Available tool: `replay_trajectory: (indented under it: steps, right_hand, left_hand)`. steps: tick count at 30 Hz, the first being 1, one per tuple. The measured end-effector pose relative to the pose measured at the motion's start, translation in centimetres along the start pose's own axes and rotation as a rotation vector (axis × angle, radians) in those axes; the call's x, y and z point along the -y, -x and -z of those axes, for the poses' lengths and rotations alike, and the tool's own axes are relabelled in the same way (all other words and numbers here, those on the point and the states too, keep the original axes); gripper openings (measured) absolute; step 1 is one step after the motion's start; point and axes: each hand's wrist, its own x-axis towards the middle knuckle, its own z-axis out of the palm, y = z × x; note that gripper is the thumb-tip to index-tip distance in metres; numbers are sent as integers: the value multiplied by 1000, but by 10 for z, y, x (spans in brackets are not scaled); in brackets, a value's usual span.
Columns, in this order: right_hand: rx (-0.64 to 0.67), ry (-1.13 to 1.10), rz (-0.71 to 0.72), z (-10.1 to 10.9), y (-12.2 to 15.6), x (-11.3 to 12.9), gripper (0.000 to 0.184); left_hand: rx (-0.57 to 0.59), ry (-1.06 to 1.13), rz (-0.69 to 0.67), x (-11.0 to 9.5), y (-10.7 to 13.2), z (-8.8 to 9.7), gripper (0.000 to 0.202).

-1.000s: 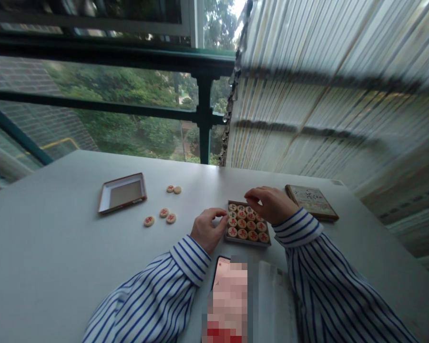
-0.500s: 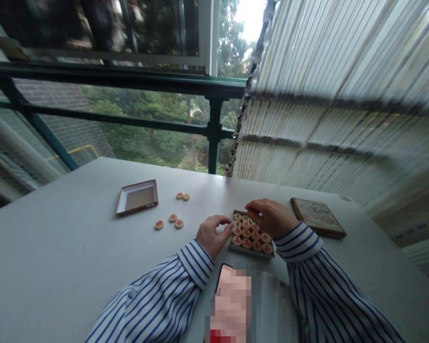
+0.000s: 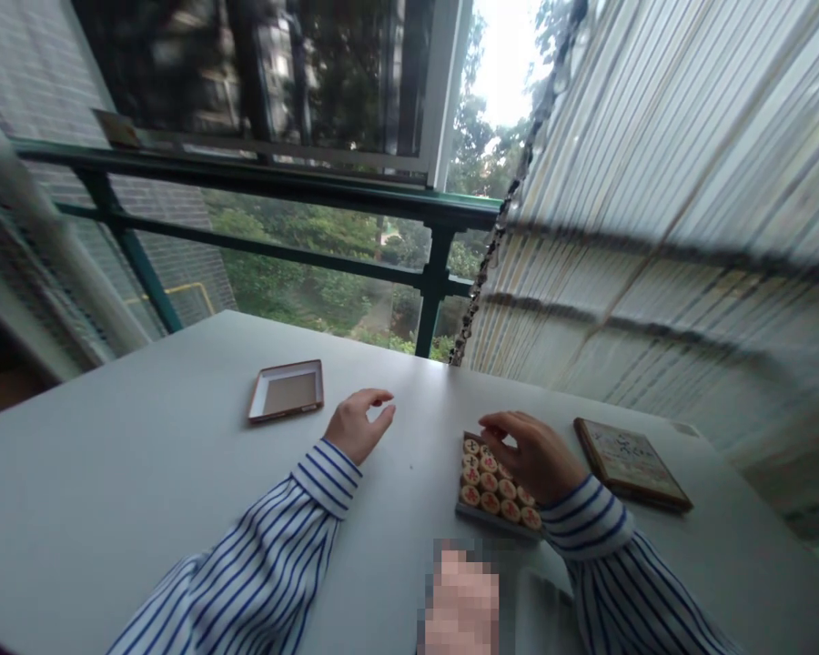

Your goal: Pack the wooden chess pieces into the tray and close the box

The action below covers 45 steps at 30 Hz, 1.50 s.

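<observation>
My left hand (image 3: 359, 425) is over the white table, left of the chess box, its thumb and index finger apart with nothing visible between them. Loose xiangqi pieces are not seen; the hand covers the spot where they lay. A shallow box (image 3: 495, 521) holds rows of round wooden xiangqi pieces (image 3: 490, 485), mostly with red characters, several with black ones. Above the box's back part, my right hand (image 3: 529, 453) curls with thumb and fingertips close together. Whatever those tips hold, if anything, is hidden. The hand covers the box's back right part.
A shallow, empty lid-like tray (image 3: 287, 420) lies at the back left of the table (image 3: 143, 473). A flat framed box (image 3: 632, 464) with a picture on top rests at the right. A blurred-out phone (image 3: 464, 605) lies in front. Windows and a string curtain stand behind.
My left hand has moved left, away from the box, over where the loose pieces were. My right hand remains over the box. The whole view has shifted and tilted slightly.
</observation>
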Motion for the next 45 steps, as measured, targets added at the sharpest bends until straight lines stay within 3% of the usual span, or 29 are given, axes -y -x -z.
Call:
replay_trajectory:
  steps: [6,11,19,26,35,45]
  right_hand:
    - [11,-18,-13,-10,-14,7,19]
    - [92,-1,32,-20,-47,19,19]
    - [253,76,113,-51,-111,56,25]
    - [346,137,139,-87,-147,74,29]
    - [411,223,127,-111,-160,83,35]
    - [419,262,104,-116,-159,84,32]
  left_hand:
    - [-71,-108,14,31,-1,10,19]
    - [-105,-206,46,51,2,9,21]
    - [-95,-215,79,55,5,8,25]
    - [-62,-175,107,58,6,3,21]
    - [-66,-159,150,61,6,1,22]
    - [-66,-163,140,59,6,2,24]
